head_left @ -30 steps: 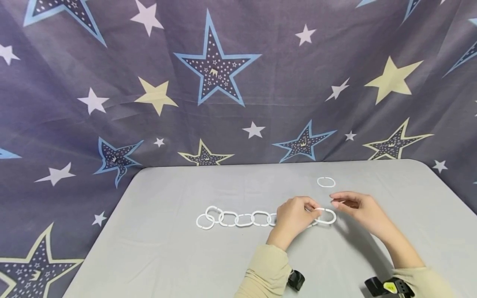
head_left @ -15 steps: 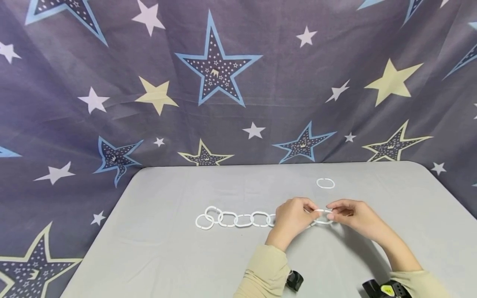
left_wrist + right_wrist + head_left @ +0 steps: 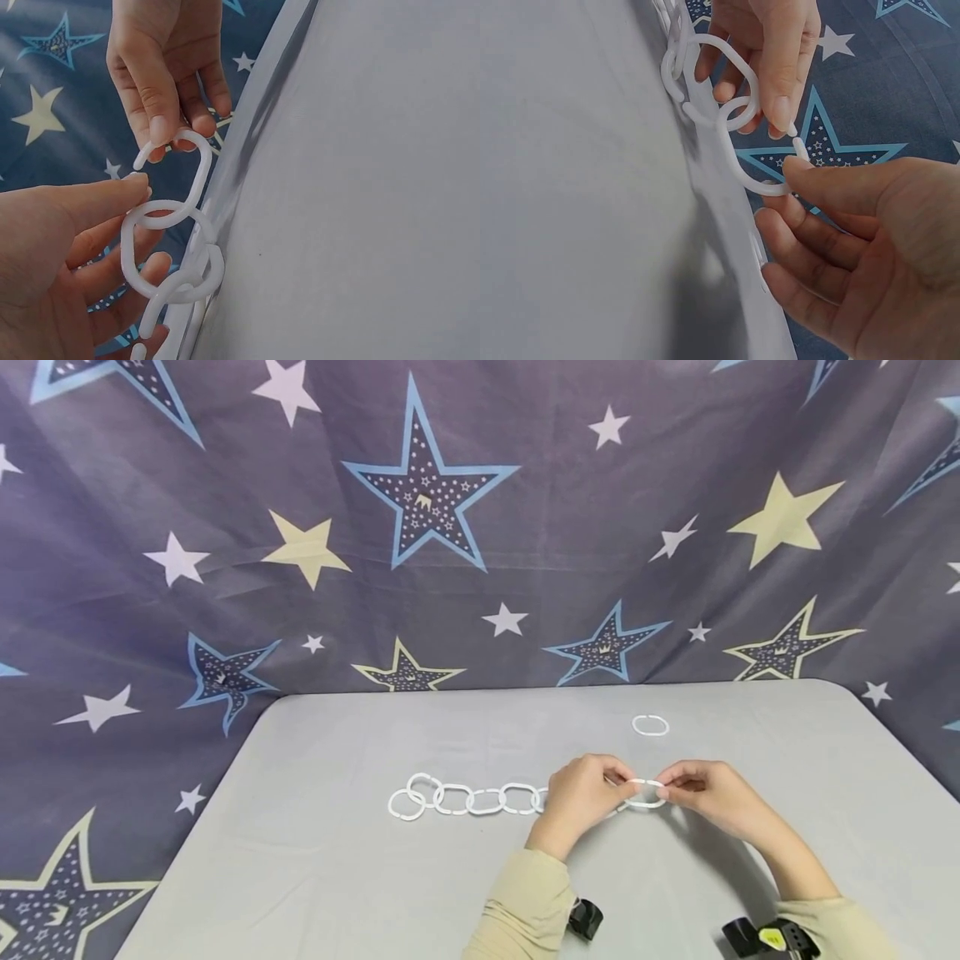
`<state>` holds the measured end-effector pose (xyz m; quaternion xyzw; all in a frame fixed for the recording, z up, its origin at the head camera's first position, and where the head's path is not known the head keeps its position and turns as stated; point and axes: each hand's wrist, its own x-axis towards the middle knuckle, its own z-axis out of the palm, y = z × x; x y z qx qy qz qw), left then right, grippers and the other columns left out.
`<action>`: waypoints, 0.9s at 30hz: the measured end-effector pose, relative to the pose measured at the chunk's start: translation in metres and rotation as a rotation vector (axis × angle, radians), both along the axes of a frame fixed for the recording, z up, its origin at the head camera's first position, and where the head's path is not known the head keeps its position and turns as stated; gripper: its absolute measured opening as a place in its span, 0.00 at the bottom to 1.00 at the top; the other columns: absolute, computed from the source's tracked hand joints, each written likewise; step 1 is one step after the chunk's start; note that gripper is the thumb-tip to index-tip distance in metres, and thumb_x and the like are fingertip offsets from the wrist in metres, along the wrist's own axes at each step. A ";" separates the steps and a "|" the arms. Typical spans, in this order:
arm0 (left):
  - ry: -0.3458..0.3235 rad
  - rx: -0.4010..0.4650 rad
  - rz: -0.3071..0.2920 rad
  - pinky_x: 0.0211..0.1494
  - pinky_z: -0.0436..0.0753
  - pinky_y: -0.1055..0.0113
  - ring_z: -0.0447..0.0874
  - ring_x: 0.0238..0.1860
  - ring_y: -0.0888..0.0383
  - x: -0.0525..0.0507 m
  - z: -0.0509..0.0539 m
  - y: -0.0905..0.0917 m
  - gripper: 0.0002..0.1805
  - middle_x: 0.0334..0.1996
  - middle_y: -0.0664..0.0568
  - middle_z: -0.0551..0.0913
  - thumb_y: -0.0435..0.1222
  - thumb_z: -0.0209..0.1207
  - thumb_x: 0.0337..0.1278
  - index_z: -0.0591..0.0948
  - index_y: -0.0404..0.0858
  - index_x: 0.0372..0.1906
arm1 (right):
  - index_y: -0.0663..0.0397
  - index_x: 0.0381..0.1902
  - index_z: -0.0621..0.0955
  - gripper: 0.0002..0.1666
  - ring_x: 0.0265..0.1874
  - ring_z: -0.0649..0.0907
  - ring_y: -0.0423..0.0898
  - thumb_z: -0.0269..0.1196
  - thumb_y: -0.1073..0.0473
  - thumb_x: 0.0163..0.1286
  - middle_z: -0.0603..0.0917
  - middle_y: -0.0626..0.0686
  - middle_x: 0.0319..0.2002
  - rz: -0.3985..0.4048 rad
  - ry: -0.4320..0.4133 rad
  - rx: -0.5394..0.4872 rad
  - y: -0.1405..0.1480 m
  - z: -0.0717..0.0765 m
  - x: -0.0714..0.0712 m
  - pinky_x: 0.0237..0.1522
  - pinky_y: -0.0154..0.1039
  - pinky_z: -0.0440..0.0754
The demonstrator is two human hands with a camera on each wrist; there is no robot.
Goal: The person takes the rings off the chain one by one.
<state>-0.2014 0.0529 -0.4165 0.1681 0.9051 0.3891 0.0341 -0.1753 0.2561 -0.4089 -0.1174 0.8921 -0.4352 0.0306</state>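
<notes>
Head view shows the left hand (image 3: 588,789) and the right hand (image 3: 712,789) meeting at the end link (image 3: 645,807), both pinching it with narrow fingers, at either side of its small gap. This link passes through its neighbour in the chain (image 3: 469,802), which stretches leftward on the table (image 3: 337,877). I judge that closing this link is in hand; the next move probably calls for pressing its ends together, before the loose link (image 3: 650,735) farther back is joined
</notes>
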 end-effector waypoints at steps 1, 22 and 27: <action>-0.007 0.003 -0.008 0.36 0.71 0.72 0.75 0.27 0.74 0.000 0.000 -0.001 0.06 0.26 0.74 0.82 0.49 0.68 0.56 0.89 0.56 0.36 | 0.65 0.37 0.84 0.07 0.30 0.84 0.45 0.68 0.65 0.63 0.86 0.52 0.31 -0.002 0.003 0.002 0.000 0.000 0.000 0.36 0.33 0.80; -0.186 0.038 -0.125 0.42 0.75 0.68 0.79 0.32 0.73 -0.011 0.007 -0.033 0.09 0.30 0.70 0.85 0.51 0.69 0.55 0.89 0.53 0.37 | 0.66 0.39 0.84 0.09 0.32 0.85 0.47 0.68 0.65 0.64 0.87 0.53 0.32 -0.025 0.002 -0.021 -0.002 0.001 0.000 0.37 0.33 0.81; -0.161 0.011 -0.119 0.39 0.74 0.70 0.77 0.29 0.73 -0.010 0.006 -0.031 0.09 0.27 0.71 0.83 0.52 0.70 0.53 0.89 0.54 0.33 | 0.67 0.39 0.84 0.08 0.31 0.85 0.47 0.68 0.65 0.65 0.87 0.53 0.32 -0.030 0.009 -0.019 -0.001 0.000 -0.001 0.37 0.33 0.81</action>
